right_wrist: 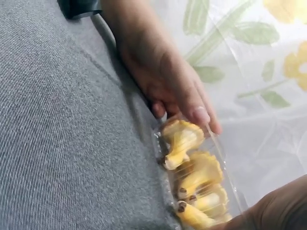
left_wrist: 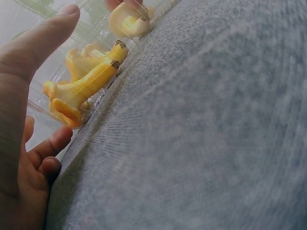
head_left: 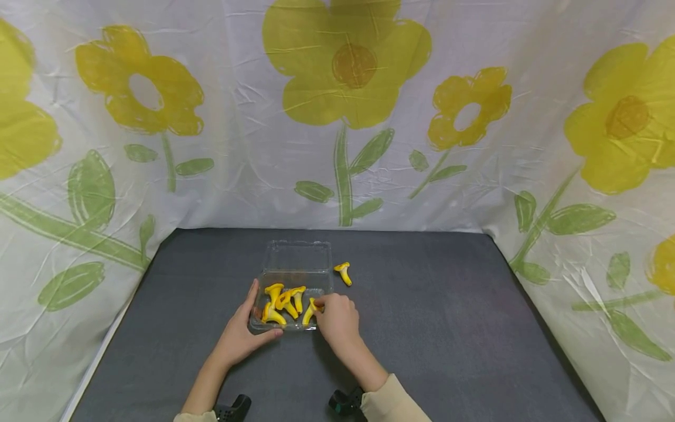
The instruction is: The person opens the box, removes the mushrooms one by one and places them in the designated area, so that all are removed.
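Bracing clear-plastic box (head_left: 297, 271) on dark-grey cloth surface (head_left: 448, 328) with spread left hand (head_left: 242, 333); pinching yellow trumpet-shaped mushroom (head_left: 309, 313) with right hand (head_left: 339, 319); facing yellow-flowered white curtain (head_left: 392, 190) at twelve o'clock.

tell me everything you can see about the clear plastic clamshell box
The clear plastic clamshell box sits open on the dark grey tabletop. Its see-through base is a roughly rectangular, low-walled tray; the lid, joined along the far edge, is folded back. Five yellow chanterelle mushrooms show in the base. The left hand rests against its left side, thumb at the near edge; the right hand reaches in at the right, pinching one mushroom.
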Demonstrator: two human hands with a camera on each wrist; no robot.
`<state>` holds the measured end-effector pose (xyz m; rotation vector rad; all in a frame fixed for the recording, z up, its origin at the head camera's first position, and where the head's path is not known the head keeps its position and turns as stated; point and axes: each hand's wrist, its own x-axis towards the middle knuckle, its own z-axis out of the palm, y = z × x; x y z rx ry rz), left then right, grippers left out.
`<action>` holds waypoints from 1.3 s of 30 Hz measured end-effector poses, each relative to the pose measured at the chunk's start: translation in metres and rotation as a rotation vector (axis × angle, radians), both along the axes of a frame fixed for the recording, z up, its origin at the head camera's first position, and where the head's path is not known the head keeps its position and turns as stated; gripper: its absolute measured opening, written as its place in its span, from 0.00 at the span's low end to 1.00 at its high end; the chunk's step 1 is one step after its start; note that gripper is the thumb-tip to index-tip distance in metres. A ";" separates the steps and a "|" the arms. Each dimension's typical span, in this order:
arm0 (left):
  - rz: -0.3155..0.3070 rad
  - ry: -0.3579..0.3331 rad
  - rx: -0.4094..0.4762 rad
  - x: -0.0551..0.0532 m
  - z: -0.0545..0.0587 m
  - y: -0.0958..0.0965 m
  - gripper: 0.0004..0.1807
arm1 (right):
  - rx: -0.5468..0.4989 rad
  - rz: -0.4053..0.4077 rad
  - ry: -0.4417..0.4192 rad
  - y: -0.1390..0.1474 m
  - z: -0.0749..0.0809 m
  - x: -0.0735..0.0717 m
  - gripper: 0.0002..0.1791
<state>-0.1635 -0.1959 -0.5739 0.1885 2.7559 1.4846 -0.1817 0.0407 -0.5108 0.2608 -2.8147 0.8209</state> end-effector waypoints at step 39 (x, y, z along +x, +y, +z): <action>0.031 0.021 -0.060 0.000 -0.001 0.001 0.71 | -0.314 0.098 0.234 0.029 -0.006 -0.016 0.09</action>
